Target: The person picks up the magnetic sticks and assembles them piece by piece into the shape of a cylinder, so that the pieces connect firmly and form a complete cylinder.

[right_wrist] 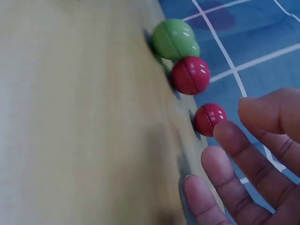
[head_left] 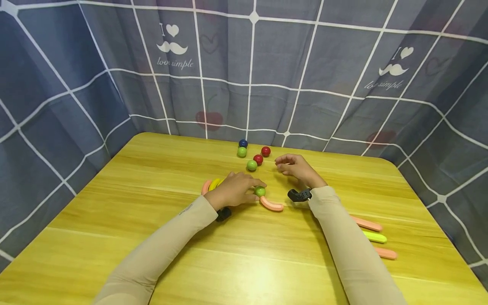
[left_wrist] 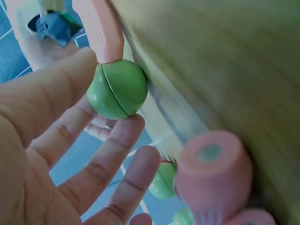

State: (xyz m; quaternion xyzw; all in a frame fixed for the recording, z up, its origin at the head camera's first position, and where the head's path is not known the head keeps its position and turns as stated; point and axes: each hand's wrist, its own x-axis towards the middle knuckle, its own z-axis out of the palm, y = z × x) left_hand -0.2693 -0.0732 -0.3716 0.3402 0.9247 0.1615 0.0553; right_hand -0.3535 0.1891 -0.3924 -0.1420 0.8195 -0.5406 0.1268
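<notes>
My left hand (head_left: 235,189) pinches a green ball (left_wrist: 119,89) between thumb and fingertips, low over the wooden table. One end of a curved pink stick (head_left: 272,205) touches this ball. To the right, my right hand (head_left: 300,168) hovers with loosely bent fingers and holds nothing. Nearest to it are a red ball (head_left: 266,151) and a second red ball (head_left: 258,159), which sits against another green ball (head_left: 252,165). Partly hidden behind the left hand lie a curved yellow stick (head_left: 214,184) and a curved pink stick (head_left: 206,187).
At the back of the table (head_left: 171,161), a blue ball (head_left: 243,143) stands behind a green ball (head_left: 242,151). Straight pink and yellow-green sticks (head_left: 375,237) lie at the right, partly covered by the right sleeve. A checked curtain (head_left: 225,101) surrounds the table's back and sides.
</notes>
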